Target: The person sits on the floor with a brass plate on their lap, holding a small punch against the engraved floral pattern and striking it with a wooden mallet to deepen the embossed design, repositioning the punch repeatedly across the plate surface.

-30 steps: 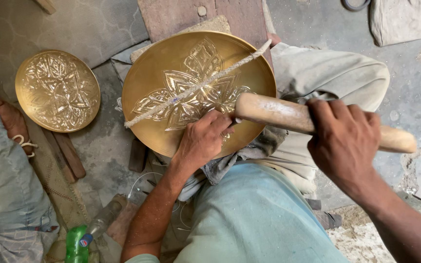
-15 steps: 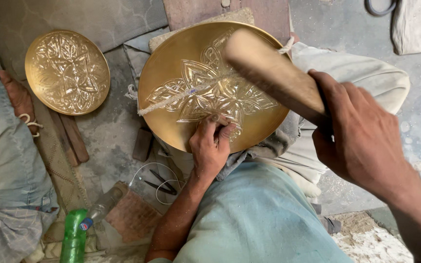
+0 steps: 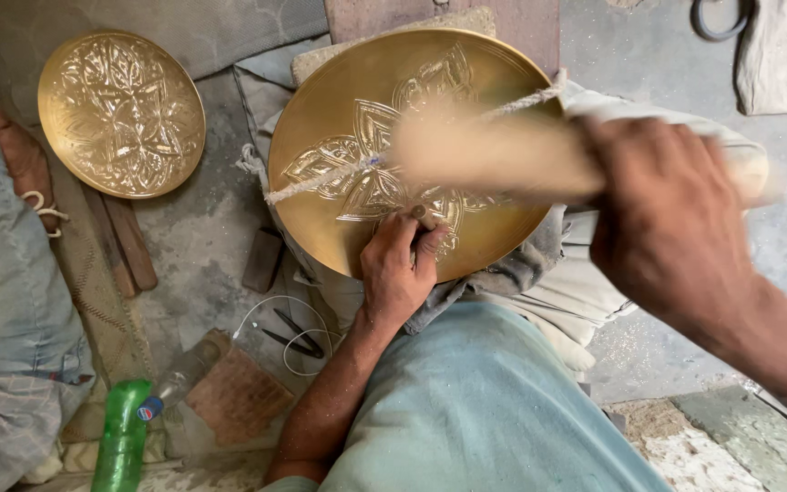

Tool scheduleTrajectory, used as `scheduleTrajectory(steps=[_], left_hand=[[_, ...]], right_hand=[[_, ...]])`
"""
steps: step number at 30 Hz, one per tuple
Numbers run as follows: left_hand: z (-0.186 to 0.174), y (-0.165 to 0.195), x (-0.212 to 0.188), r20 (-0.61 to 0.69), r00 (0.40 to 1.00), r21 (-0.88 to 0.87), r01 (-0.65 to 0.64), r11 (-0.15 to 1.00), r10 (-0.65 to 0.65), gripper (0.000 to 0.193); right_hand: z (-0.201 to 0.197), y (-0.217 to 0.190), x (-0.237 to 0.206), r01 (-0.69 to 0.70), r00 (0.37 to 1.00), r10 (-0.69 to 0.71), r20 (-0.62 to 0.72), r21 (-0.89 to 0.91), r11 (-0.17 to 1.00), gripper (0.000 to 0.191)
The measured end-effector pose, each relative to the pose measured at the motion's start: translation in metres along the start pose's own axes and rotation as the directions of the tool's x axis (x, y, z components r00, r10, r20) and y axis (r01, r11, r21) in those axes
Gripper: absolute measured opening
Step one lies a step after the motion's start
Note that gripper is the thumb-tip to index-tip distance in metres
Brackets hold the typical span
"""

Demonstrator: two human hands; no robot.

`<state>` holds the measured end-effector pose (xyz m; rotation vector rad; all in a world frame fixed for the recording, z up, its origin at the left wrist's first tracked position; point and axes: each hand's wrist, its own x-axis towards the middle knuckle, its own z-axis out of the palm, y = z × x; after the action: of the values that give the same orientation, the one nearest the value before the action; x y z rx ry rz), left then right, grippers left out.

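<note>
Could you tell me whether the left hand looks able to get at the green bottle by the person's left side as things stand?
Probably not freely: the left hand is pinching a small tool against the brass plate, though nothing blocks the green bottle.

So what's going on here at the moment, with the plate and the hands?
A person sits on the floor with a round brass plate propped on the lap, a rope stretched across its partly engraved flower pattern. The left hand pinches a small metal punch against the plate's lower middle. The right hand grips a pale wooden mallet, blurred in mid-swing above the punch. A fully engraved brass plate lies to the left, and a green plastic bottle lies nearby.
</note>
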<state>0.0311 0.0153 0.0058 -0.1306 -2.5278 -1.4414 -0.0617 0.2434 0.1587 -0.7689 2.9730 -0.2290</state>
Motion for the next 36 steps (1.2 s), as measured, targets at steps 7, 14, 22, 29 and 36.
scheduleTrajectory(steps=[7,14,22,29,36], left_hand=[[-0.001,0.001,0.001,-0.004,1.0,0.03,0.001,1.0,-0.001,0.018],[-0.001,0.002,0.0,0.005,0.999,-0.001,0.036,0.999,-0.036,0.016],[-0.001,0.001,-0.001,0.019,0.998,0.036,0.053,0.998,-0.053,0.022],[0.0,0.002,-0.001,0.015,0.998,0.047,0.057,0.997,-0.058,0.021],[0.0,0.002,-0.001,-0.001,0.998,0.035,0.065,0.997,-0.065,0.018]], right_hand=[[-0.001,0.002,-0.002,-0.19,0.982,0.174,0.078,0.304,0.934,0.049],[-0.001,0.001,-0.005,-0.113,0.992,0.127,-0.016,0.362,0.925,0.053],[0.003,0.0,-0.003,-0.075,0.995,0.091,-0.041,0.288,0.955,0.05],[0.007,0.004,-0.007,0.032,0.999,-0.031,-0.016,0.074,0.997,0.052],[0.01,0.005,-0.013,0.028,0.998,-0.019,0.052,-0.172,0.985,0.061]])
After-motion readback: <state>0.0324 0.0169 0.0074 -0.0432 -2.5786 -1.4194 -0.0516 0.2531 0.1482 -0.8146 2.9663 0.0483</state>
